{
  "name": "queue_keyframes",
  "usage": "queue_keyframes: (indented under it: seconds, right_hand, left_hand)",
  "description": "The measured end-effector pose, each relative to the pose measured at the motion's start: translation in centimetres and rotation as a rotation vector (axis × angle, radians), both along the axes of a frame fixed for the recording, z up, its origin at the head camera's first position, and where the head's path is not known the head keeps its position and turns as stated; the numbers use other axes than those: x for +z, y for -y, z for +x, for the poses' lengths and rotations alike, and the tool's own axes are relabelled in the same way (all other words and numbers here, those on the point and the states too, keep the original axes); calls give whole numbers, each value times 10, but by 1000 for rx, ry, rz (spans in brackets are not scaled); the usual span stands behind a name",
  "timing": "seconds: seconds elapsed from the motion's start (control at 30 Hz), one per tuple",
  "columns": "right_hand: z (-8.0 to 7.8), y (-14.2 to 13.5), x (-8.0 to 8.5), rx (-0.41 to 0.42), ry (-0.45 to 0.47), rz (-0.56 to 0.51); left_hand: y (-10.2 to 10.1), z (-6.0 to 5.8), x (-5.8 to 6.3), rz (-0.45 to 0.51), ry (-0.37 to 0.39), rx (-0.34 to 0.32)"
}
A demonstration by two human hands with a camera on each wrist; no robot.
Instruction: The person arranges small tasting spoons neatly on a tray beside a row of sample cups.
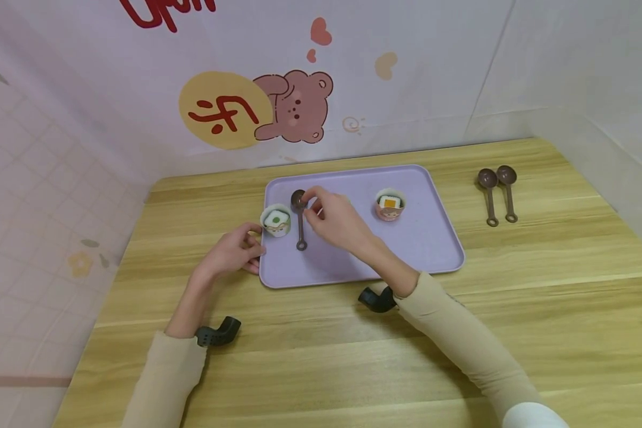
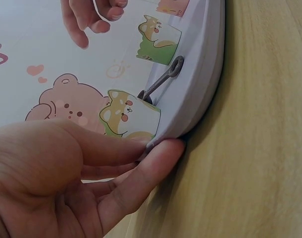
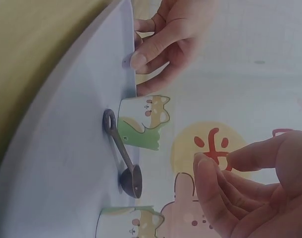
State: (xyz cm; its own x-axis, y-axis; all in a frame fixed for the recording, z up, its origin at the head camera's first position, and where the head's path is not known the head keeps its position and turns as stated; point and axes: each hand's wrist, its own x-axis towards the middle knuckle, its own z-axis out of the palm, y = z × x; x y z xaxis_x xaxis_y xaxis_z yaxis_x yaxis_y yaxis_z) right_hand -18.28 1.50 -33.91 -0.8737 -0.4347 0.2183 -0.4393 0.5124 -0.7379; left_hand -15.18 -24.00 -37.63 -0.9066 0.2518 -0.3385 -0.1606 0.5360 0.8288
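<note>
Pale wood-grain table (image 1: 299, 368), seen from where I stand.
Lilac tray (image 1: 342, 261) on it, rounded corners, set toward the far edge. Right of tray, apart from it: brown spoon (image 1: 490, 197), second spoon (image 1: 509, 196) just beside, bowls toward far edge.

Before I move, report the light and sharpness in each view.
Head: soft light, a faint shadow on the table beside the right sleeve; left wrist: a dark shadow along the outer edge of the tray; right wrist: dim and hazy, the table's grain blurred.
</note>
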Motion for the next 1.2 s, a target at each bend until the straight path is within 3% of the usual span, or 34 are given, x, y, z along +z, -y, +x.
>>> queue_keyframes:
  seconds: [1.2]
  right_hand:
    - [-4,-36,9,-79,-1,40]
  left_hand:
    - [-1,2,1,29,-5,-2]
